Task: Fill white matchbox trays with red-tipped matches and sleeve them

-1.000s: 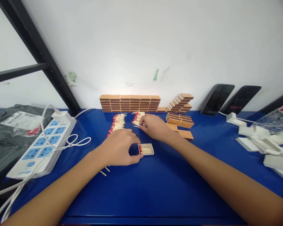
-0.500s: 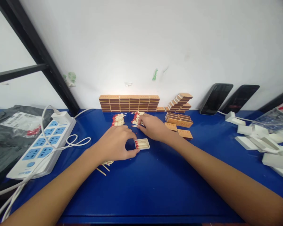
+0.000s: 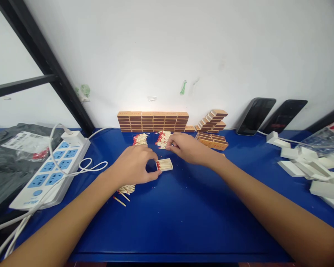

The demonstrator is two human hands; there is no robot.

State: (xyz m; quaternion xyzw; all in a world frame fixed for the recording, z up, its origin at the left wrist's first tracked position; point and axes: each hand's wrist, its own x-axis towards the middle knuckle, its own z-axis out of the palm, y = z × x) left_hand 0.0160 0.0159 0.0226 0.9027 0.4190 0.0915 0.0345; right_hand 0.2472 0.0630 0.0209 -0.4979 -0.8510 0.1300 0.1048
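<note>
Thumb and forefinger of my left hand (image 3: 136,165) grip the left end of a small white matchbox tray (image 3: 169,165). Red-tipped matches (image 3: 161,165) lie inside it, heads to the left. Beyond the tray, my right hand (image 3: 185,147) has its fingertips pinched together at the right edge of a pile of matches (image 3: 161,139); anything between them is hidden. Another match pile (image 3: 140,139) sits behind my left hand, and more loose matches (image 3: 127,190) show under my left wrist.
Closed matchboxes (image 3: 153,121) form a stacked wall at the back, with a stepped stack (image 3: 215,118) and grouped boxes (image 3: 211,140) to its right. White trays (image 3: 306,167) are heaped far right. Two phones (image 3: 254,116) lean on the wall. A power strip (image 3: 50,170) with cables stands left.
My left hand and the tray have shifted slightly back and left. My right hand has moved a little right, uncovering more of the match pile.
</note>
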